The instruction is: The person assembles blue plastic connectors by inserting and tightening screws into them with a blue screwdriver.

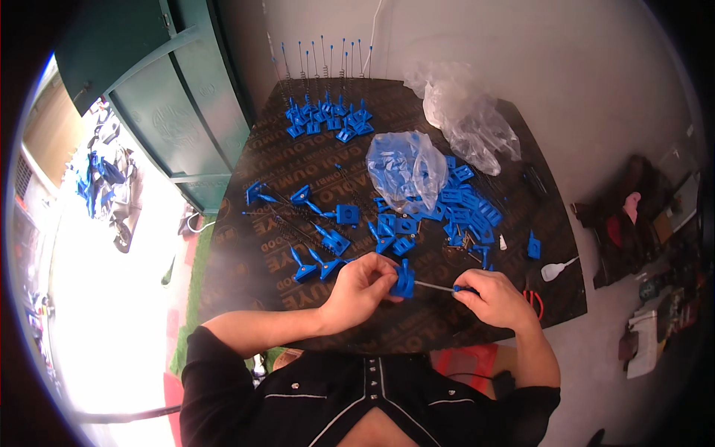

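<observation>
Currently at worktop [246, 283] near edge: left hand [363, 287] pinching blue base [404, 280] steady, right hand [497, 298] gripping rod [434, 285] by its blue tip, aligned for insertion. Loose bases [462, 208] by bag [406, 165] mid-top; finished pieces [328, 119] parked at far edge.

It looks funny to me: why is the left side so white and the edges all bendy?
Head view: daylight overexposes the floor at left into white glare; the fisheye lens bends the dark table edges toward the black rim; the hands, left and right, stay fairly sharp.
</observation>
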`<state>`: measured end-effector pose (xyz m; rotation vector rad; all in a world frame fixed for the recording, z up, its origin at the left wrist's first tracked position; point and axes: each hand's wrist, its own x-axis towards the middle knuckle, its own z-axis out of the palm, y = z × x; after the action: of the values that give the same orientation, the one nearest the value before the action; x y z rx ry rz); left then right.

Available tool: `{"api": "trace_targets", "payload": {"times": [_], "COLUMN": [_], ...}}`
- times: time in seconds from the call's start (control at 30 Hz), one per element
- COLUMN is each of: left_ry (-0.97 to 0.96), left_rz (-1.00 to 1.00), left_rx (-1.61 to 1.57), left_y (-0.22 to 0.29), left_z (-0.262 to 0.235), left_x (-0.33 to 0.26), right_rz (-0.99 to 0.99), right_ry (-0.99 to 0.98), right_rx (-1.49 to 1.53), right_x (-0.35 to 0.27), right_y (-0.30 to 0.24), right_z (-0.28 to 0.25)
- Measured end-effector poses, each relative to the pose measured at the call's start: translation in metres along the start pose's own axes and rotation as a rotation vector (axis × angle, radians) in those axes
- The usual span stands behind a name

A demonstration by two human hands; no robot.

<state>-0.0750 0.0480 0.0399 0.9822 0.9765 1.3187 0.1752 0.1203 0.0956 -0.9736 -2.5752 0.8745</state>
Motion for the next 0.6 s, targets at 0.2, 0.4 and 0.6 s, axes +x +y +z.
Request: {"api": "trace_targets", "payload": {"times": [0.2, 0.4, 0.6], "left_ry": [-0.01, 0.038, -0.004], "left_rz": [-0.023, -0.081, -0.173], "left_rx": [0.119, 0.089, 0.145], "left_y": [-0.017, -0.029, -0.031], "left_z": [0.013, 0.022, 0.024], "left_x": [0.011, 0.018, 0.022], "right_rz": [-0.02, -0.005, 0.015], "right_ry": [0.08, 0.102, 0.096], "right_rx": [-0.068, -0.066, -0.055], "right_x": [-0.01, -0.015, -0.019], "right_y": [0.018, 0.034, 0.043], "right_z": [0.002, 0.004, 0.007]}}
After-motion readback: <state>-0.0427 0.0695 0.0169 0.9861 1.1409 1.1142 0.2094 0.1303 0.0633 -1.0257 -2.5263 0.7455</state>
